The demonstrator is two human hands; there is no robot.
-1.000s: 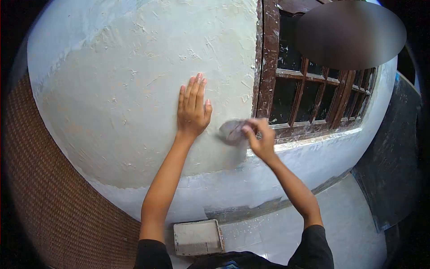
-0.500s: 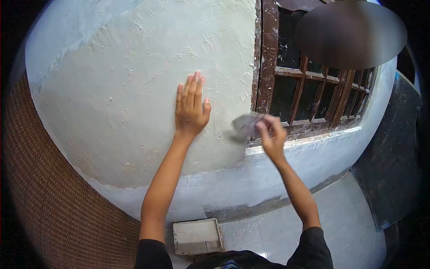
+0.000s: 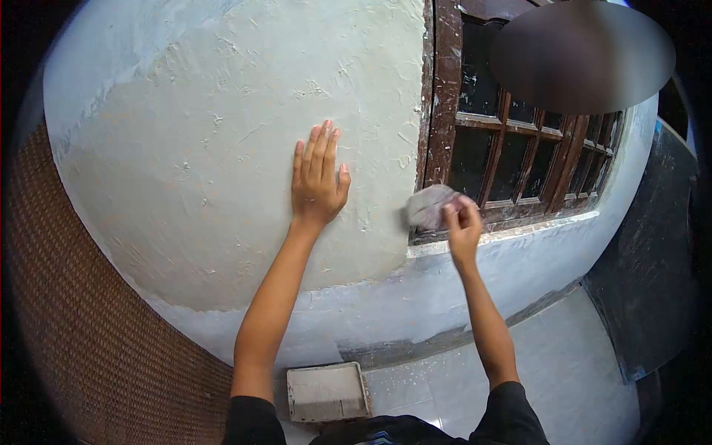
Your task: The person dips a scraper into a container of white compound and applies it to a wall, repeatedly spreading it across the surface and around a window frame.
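My left hand [image 3: 317, 194] lies flat on the rough, cream-coated wall [image 3: 252, 170], its fingers stretched upward. To the right, my right hand [image 3: 463, 226] pinches a creased grey sheet [image 3: 432, 208] between thumb and fingers. The sheet overlaps the lower left corner of the brown window frame [image 3: 443, 96] and the edge of the coated wall beside it. Small ridges and flakes stand out on the coating around my left hand.
A shallow, paint-stained tray [image 3: 326, 393] stands on the tiled floor [image 3: 564, 356] below me. White specks are scattered near it. A woven brown panel [image 3: 111, 319] borders the left, and a dark board [image 3: 641, 259] leans at the right. The window sill [image 3: 519, 230] juts out.
My right hand has moved a little to the right with the grey sheet, from the coated wall toward the window's corner. My left hand has stayed in place.
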